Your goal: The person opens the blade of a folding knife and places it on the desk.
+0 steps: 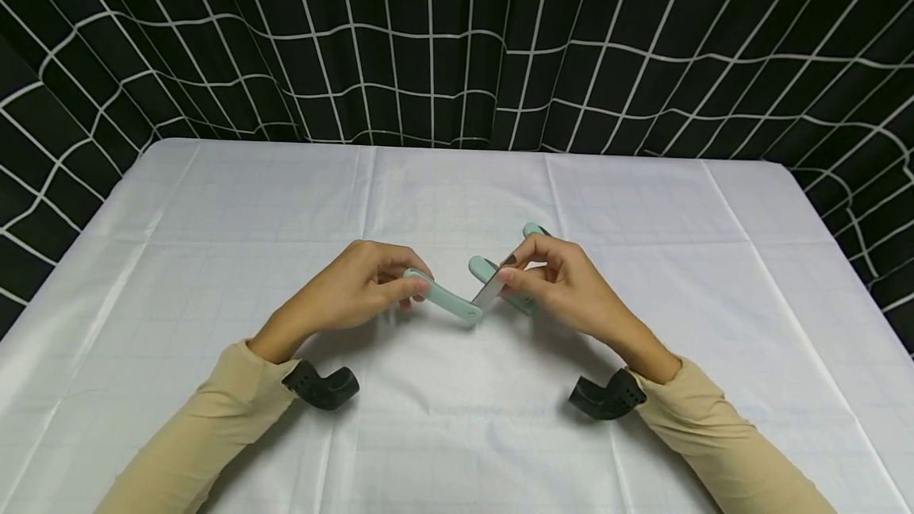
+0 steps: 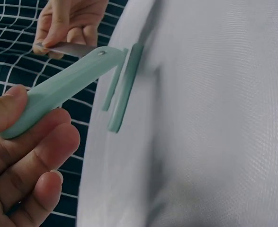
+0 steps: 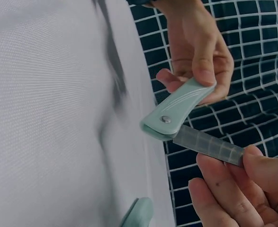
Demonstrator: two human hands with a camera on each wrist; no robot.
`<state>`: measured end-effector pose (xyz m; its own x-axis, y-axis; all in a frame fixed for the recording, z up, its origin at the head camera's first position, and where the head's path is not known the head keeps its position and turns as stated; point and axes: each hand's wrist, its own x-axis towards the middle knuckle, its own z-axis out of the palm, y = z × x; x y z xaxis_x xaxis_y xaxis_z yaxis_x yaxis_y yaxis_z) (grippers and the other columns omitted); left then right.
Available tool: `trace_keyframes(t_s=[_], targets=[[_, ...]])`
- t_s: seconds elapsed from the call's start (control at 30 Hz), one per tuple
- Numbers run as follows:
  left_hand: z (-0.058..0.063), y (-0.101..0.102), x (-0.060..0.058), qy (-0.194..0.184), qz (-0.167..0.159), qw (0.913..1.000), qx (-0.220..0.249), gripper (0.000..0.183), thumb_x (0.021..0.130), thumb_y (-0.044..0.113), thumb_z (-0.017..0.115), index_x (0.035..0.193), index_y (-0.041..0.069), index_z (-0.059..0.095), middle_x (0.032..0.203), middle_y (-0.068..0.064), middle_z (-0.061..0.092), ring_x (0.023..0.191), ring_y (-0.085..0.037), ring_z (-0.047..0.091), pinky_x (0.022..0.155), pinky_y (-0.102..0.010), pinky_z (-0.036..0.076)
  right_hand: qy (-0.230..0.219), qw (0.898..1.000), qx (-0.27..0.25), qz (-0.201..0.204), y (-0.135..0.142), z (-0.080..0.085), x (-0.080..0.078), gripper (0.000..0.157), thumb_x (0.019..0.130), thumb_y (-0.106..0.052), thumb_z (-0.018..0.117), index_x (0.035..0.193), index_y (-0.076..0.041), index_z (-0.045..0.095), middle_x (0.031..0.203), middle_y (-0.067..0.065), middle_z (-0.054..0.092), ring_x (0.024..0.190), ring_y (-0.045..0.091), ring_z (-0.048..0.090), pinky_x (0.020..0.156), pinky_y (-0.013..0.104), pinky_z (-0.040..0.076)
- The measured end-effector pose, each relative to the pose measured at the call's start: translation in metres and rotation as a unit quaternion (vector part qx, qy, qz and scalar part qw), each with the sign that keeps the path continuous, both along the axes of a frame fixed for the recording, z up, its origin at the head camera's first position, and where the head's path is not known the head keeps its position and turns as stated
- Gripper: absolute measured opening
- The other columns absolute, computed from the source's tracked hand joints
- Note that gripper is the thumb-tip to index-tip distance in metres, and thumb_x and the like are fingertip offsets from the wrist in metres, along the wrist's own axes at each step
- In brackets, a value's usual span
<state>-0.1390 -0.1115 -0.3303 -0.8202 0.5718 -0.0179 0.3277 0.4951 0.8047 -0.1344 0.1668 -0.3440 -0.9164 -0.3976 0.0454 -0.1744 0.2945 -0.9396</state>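
My left hand point(image 1: 360, 288) pinches the end of a mint-green handle point(image 1: 444, 299) between thumb and fingers. It belongs to a folding knife point(image 3: 179, 105), whose grey metal blade point(image 3: 210, 144) stands partly swung out at the rivet. The tip half of that blade is pinched by my right hand point(image 1: 571, 292), thumb on one side and fingers behind. Both hands hold the knife above the white cloth. Behind it lies a second mint-green folding knife point(image 1: 482, 266), partly covered by the blade and right hand. Farther back, a third one point(image 1: 531, 229) shows only its end.
A white cloth point(image 1: 250, 197) with fold creases covers the table. Black curtain with a white grid point(image 1: 428, 38) hangs behind and at both sides. Black curved mounts point(image 1: 321, 387) sit at the wrists by the beige sleeves point(image 1: 214, 419).
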Motion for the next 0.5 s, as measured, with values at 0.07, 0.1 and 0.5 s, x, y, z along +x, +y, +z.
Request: trace_keyframes(t_s=[0.07,0.1,0.5], targets=[[0.0018,-0.0013,-0.0004,0.002,0.008,1.0000,-0.002,0.009,0.095,0.020,0.067,0.098,0.015,0.073,0.078,-0.006,0.073,0.071,-0.027,0.067,0.061,-0.024,0.045,-0.004,1.000,-0.013,0.004,0.0010,-0.0004,-0.0010,0.007,0.093,0.000,0.065,0.096,0.004,0.060,0.096,0.005,0.067,0.084,0.016,0.075,0.075,0.027,0.058],[0.0026,-0.0019,-0.0005,0.004,0.011,0.9999,-0.004,0.009,0.095,0.020,0.067,0.099,0.015,0.073,0.078,-0.006,0.074,0.072,-0.027,0.067,0.062,-0.025,0.045,-0.007,1.000,-0.018,0.006,0.0012,-0.0005,-0.0012,0.007,0.093,0.000,0.064,0.096,0.004,0.059,0.097,0.004,0.067,0.085,0.015,0.075,0.076,0.028,0.058],[0.0053,-0.0086,-0.0014,0.050,0.003,0.9980,-0.038,0.005,0.093,0.022,0.069,0.095,0.019,0.073,0.072,-0.003,0.067,0.065,-0.013,0.049,0.062,-0.024,0.038,-0.014,0.999,0.043,0.004,-0.0049,0.0002,0.0075,0.015,0.089,-0.012,0.073,0.100,-0.004,0.066,0.094,0.008,0.073,0.086,0.025,0.073,0.074,0.023,0.055]])
